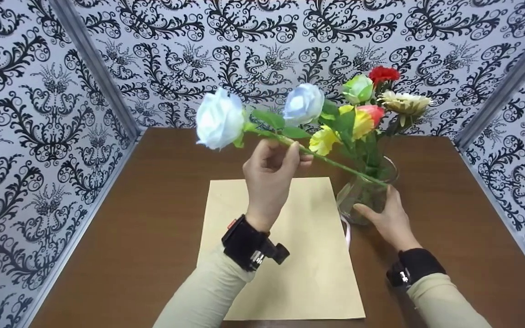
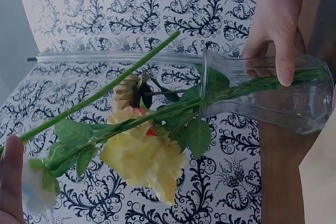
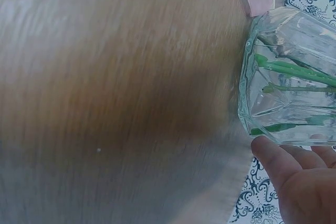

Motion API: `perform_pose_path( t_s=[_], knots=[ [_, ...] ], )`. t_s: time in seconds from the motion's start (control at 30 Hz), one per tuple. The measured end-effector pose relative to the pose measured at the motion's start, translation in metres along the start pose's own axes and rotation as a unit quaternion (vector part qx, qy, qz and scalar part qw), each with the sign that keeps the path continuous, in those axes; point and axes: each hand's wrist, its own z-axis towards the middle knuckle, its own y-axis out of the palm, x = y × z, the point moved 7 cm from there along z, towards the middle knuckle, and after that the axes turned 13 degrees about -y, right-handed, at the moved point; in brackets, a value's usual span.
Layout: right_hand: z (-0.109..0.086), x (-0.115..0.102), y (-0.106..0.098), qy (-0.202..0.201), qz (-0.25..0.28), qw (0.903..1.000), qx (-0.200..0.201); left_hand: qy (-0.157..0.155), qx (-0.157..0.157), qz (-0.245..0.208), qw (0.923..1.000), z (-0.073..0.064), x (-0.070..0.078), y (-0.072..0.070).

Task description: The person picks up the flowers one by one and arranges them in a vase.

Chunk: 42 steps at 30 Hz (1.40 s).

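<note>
My left hand (image 1: 268, 182) pinches the green stem (image 1: 340, 165) of a pale blue artificial rose (image 1: 219, 119). The bloom points left, and the stem slants down to the right, overlapping the vase in the head view. In the left wrist view its cut end stands free, outside the mouth of the glass vase (image 2: 244, 109). My right hand (image 1: 392, 218) grips the vase low down, thumb on the near side. Several stems stand in the vase, with another pale blue rose (image 1: 303, 104), a yellow-pink flower (image 1: 366, 120), a cream flower (image 1: 406, 104) and a red one (image 1: 384, 74).
A sheet of tan paper (image 1: 308, 264) lies on the brown table (image 1: 153, 218), left of the vase. A pink ribbon (image 1: 347, 232) shows between sheet and vase. Black-and-white patterned panels (image 1: 262, 54) stand behind and at both sides.
</note>
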Motion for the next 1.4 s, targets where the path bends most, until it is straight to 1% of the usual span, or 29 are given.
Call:
perform_pose_path(
  t_s=[0.1,0.17,0.27,0.47,0.67,0.77,0.83,0.9,0.97,1.07,1.13,1.2,1.23,1.27,1.3,1.33,1.37,1.4],
  knots=[
    [0.0,0.0,0.0,-0.001,0.004,1.0,0.002,0.021,0.008,0.003,0.9997,0.002,-0.001,0.001],
    [0.0,0.0,-0.001,-0.002,0.005,1.0,0.004,0.025,0.014,0.009,0.9995,0.004,-0.004,0.001],
    [0.0,0.0,0.0,-0.002,0.008,1.0,0.003,0.022,0.021,0.017,0.9994,0.005,-0.009,0.002],
    [-0.001,0.0,0.001,0.006,0.005,0.9999,-0.014,0.014,0.033,0.067,0.9971,0.005,-0.02,0.004],
    [-0.001,-0.001,0.0,0.001,0.006,1.0,-0.007,-0.013,0.037,0.136,0.99,0.008,-0.035,0.01],
    [0.0,-0.001,0.001,-0.002,0.007,1.0,-0.003,-0.018,0.034,0.166,0.9854,0.009,-0.042,0.015],
    [0.0,0.0,0.001,-0.004,0.007,1.0,-0.001,-0.016,0.03,0.191,0.981,0.011,-0.047,0.018],
    [0.0,0.0,0.001,-0.007,0.009,0.9999,0.002,-0.008,0.03,0.231,0.9724,0.011,-0.05,0.022],
    [0.001,0.001,0.001,-0.011,0.009,0.9999,0.004,0.005,0.031,0.278,0.9601,0.012,-0.053,0.026],
    [0.001,0.001,0.001,-0.011,0.012,0.9999,0.005,0.024,0.037,0.345,0.9374,0.013,-0.055,0.033],
    [0.001,0.001,0.0,-0.011,0.013,0.9998,0.005,0.03,0.04,0.383,0.9223,0.014,-0.057,0.037],
    [0.001,0.0,0.0,-0.008,0.012,0.9999,0.004,0.03,0.04,0.409,0.911,0.013,-0.06,0.041],
    [0.001,0.0,0.0,-0.008,0.01,0.9999,0.004,0.038,0.04,0.424,0.9039,0.013,-0.061,0.043],
    [0.001,0.0,0.0,-0.007,0.009,0.9999,0.003,0.057,0.039,0.443,0.894,0.012,-0.063,0.046],
    [0.0,0.0,0.0,-0.006,0.007,1.0,0.001,0.073,0.038,0.449,0.8898,0.011,-0.064,0.048],
    [0.0,0.0,0.0,-0.004,0.004,1.0,-0.001,0.098,0.037,0.464,0.8796,0.009,-0.066,0.05],
    [0.0,0.0,0.001,-0.003,0.001,1.0,-0.004,0.119,0.035,0.468,0.8748,0.008,-0.068,0.053],
    [0.0,-0.001,0.001,-0.002,-0.001,1.0,-0.005,0.135,0.034,0.47,0.8719,0.007,-0.07,0.054]
  ],
)
